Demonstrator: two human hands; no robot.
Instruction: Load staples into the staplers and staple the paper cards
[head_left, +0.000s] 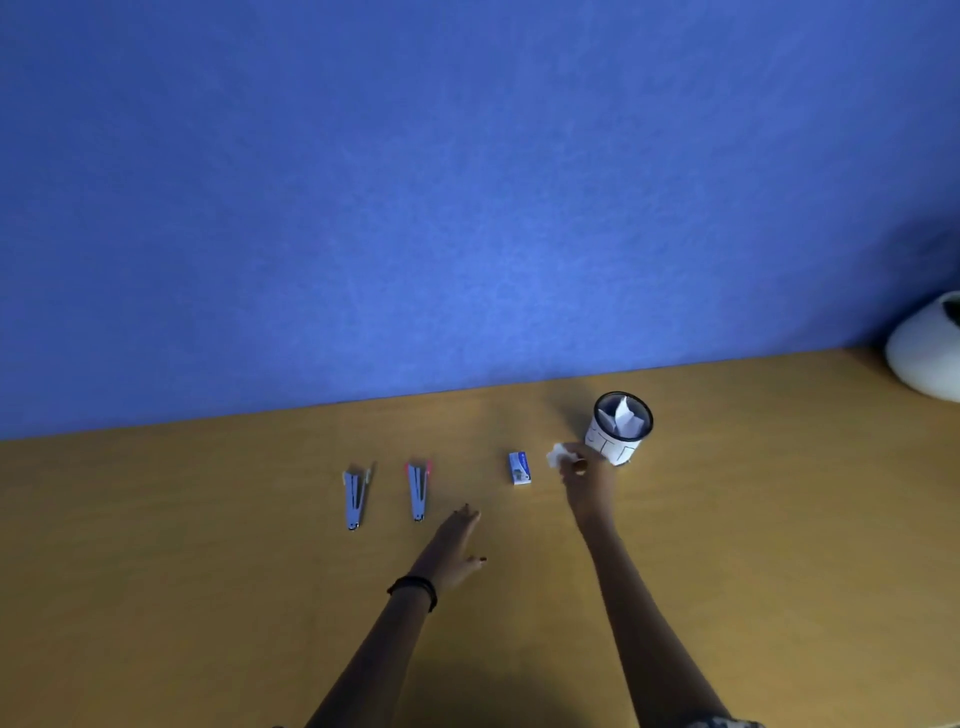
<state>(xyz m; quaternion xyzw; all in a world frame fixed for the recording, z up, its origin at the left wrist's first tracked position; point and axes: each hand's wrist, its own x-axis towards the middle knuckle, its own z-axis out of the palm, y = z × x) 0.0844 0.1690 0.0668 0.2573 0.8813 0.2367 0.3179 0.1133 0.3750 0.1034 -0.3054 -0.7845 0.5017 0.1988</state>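
Right hand (584, 480) pinches what looks like a paper card (558, 455) beside the cup (618, 428) near the bench (208, 571) far edge. Left hand (454, 545) is flat and open, near the pink-tipped stapler (418, 491).

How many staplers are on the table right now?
2. The left stapler lies furthest left; the pink-trimmed stapler lies to its right, just beyond the left hand. None seems hidden.

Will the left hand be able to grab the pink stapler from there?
Probably yes. The left hand is open and empty, close beside the pink stapler, with only bare table between them.
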